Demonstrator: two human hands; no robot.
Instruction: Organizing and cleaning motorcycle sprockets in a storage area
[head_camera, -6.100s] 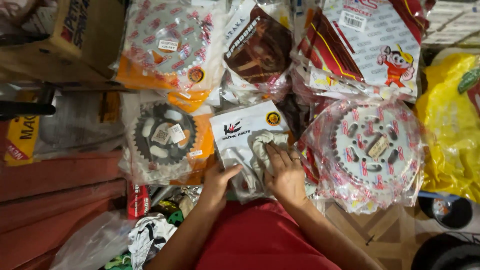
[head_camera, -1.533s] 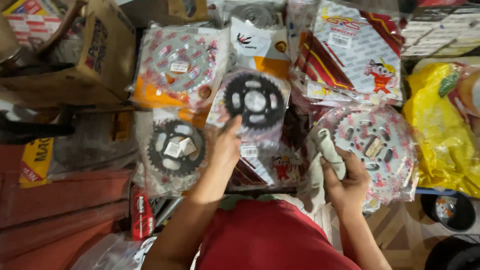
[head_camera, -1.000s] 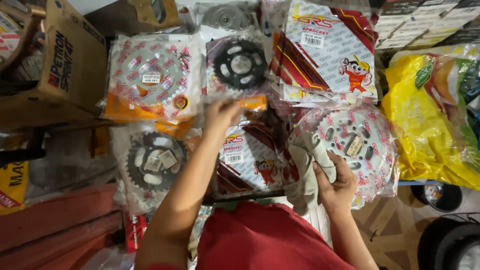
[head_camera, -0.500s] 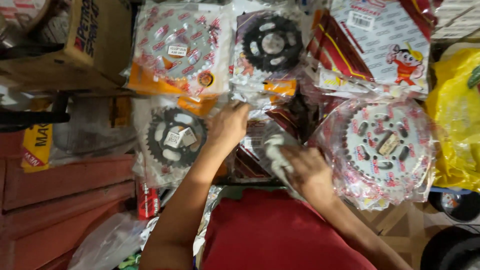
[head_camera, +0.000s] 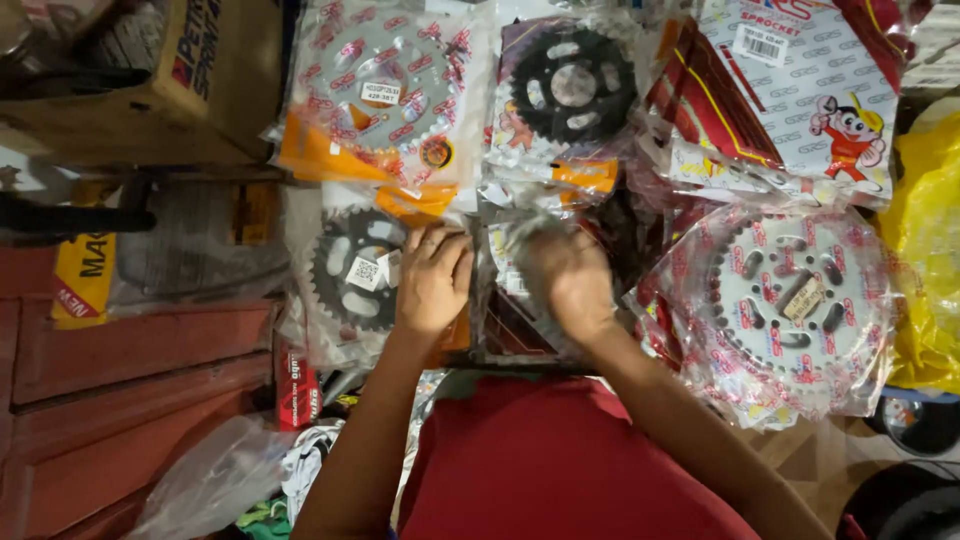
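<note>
Head view, sprocket packets (head_camera: 560, 100) covering surface, left hand (head_camera: 432, 280) flat (fingers spread), right hand (head_camera: 565, 280) blurred.

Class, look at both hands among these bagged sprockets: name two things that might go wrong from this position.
The left hand rests flat on a bagged black sprocket that overlaps other packets, so the slick plastic might slide under it. The right hand is blurred over a clear plastic packet; what it grips is unclear, and sprocket teeth might pierce thin plastic and nick the fingers.
</note>
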